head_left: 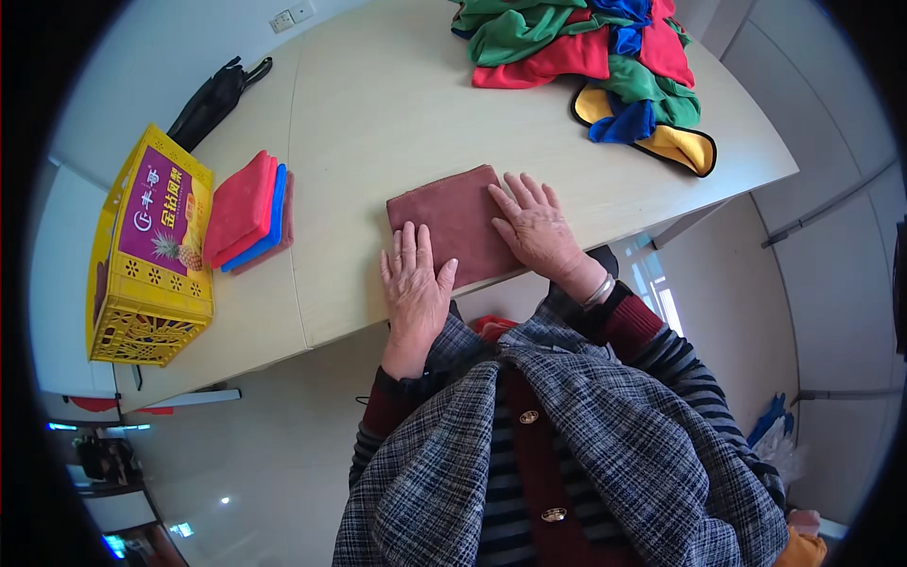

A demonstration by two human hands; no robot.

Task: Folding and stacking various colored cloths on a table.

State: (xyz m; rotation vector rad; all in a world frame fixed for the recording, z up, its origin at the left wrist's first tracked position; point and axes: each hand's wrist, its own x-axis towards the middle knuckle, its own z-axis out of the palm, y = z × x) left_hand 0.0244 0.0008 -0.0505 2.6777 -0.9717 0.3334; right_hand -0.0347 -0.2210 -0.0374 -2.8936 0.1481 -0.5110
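my left hand (413, 286) and right hand (539, 230) lie flat, open, on the folded maroon square cloth (453, 222) at the pale desk (378, 113)'s near edge.

The scene is evenly and brightly lit, with only faint, soft shadows cast on the table (397, 113). Glare spots are seen on the glossy floor below it. Straight edges are bent toward the black fisheye rim, where sharpness is lost.

The folded cloth (453, 222) lies at the desk's (378, 113) near edge. Left of it sits the cloth stack (248, 213), farther left the crate (146, 260); behind it to the right, the cloth heap (605, 57).
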